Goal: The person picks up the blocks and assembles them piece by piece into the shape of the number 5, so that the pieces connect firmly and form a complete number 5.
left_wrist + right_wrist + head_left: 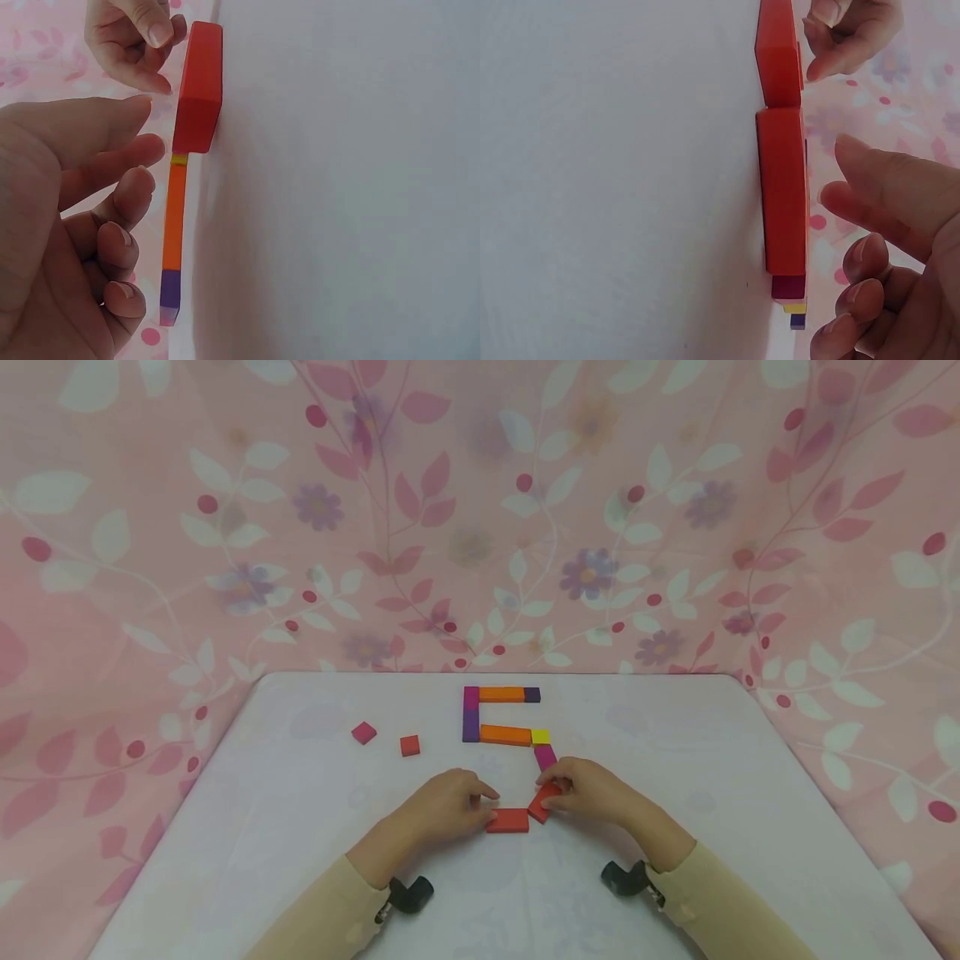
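Note:
Several coloured blocks lie end to end on the table, shaped like a figure 5. A red block (pixel 507 820) forms the lower end, beside my left hand (pixel 452 806). Its thumb and fingers are loosely bent, and the left wrist view shows a gap between the fingertips (pixel 142 105) and the red block (pixel 199 90). A second red block (pixel 543 802) sits at a slant, meeting the first at a corner. My right hand (pixel 588 791) hovers over it, partly covering it and the magenta block (pixel 546 757); in the right wrist view its fingertips (pixel 847 150) stand apart from the slanted red block (pixel 784 191).
Farther back come a yellow block (pixel 540 737), orange blocks (pixel 505 735), purple (pixel 470 727) and magenta pieces, and a dark purple end block (pixel 532 695). Loose on the left lie a pink block (pixel 363 732) and a small red block (pixel 409 745). A floral curtain (pixel 480 527) hangs behind the white table (pixel 262 793).

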The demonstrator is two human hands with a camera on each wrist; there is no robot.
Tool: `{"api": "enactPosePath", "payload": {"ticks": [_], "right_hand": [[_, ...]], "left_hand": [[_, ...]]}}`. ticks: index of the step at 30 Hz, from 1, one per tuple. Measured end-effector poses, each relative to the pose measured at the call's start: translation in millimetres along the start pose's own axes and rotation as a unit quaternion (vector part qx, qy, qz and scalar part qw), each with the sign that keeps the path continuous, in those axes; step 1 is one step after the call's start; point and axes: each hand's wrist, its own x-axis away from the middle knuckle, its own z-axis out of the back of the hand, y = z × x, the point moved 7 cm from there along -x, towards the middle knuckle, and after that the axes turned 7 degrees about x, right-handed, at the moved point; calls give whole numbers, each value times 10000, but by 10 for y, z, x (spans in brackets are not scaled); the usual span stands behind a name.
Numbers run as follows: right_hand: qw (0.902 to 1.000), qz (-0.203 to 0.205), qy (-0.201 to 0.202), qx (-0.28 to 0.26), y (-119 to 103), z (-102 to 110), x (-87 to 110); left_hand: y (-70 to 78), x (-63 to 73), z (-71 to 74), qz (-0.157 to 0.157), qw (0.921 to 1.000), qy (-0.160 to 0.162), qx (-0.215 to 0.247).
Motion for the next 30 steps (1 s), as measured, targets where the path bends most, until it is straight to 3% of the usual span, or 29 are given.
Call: {"api": "enactPosePath", "payload": {"ticks": [12, 16, 23, 26, 30], "right_hand": [[9999, -111, -43, -78, -81, -76, 29], [9999, -92, -56, -102, -110, -97, 42], [9999, 23, -56, -97, -177, -130, 59], [9999, -50, -72, -111, -187, -148, 60], [9998, -150, -90, -111, -194, -178, 63]], "left_hand": [[-187, 62, 220, -129, 9985, 513, -172], [-267, 94, 308, 21, 9967, 770, -271], [-431, 176, 489, 586, 9893, 1281, -383], [-470, 202, 592, 558, 9847, 1576, -491], [-506, 227, 721, 266, 9772, 1979, -717]]}}
